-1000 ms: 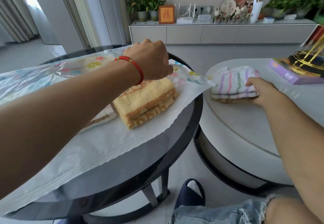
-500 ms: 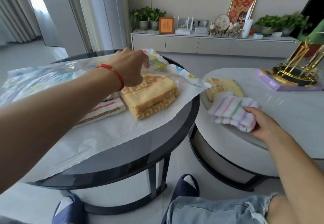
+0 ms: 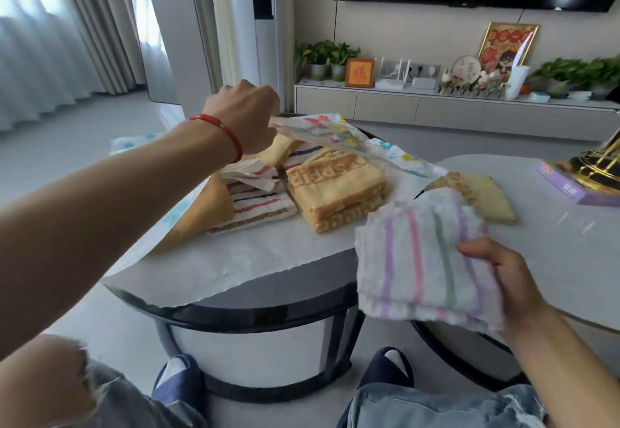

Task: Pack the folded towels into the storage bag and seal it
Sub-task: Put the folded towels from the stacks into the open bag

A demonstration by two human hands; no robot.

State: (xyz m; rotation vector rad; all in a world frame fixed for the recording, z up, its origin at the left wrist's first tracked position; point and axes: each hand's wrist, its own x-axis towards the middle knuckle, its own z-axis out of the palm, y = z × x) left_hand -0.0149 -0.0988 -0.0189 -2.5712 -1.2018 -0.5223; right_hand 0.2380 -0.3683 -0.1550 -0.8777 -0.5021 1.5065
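Observation:
A clear storage bag (image 3: 261, 260) with coloured prints lies on the dark round table (image 3: 268, 307), its mouth towards me. My left hand (image 3: 246, 119) pinches the bag's upper layer and holds it raised. Inside lie a folded orange towel (image 3: 335, 189), a striped towel (image 3: 258, 206) and another orange towel (image 3: 204, 216) at the left. My right hand (image 3: 493, 276) grips a folded white towel with pastel stripes (image 3: 422, 260) in the air in front of the bag's mouth. A yellow folded towel (image 3: 483, 196) lies on the white table (image 3: 543, 243) to the right.
A purple box (image 3: 570, 186) and a gold wire stand (image 3: 600, 159) sit on the white table's far right. My knees and blue slippers (image 3: 177, 380) are below the tables. A low cabinet (image 3: 436, 109) with plants and frames lines the far wall.
My right hand lifted the pastel-striped towel off the white table and brought it towards the bag's mouth. My left hand raised the bag's top layer higher, uncovering the towels inside.

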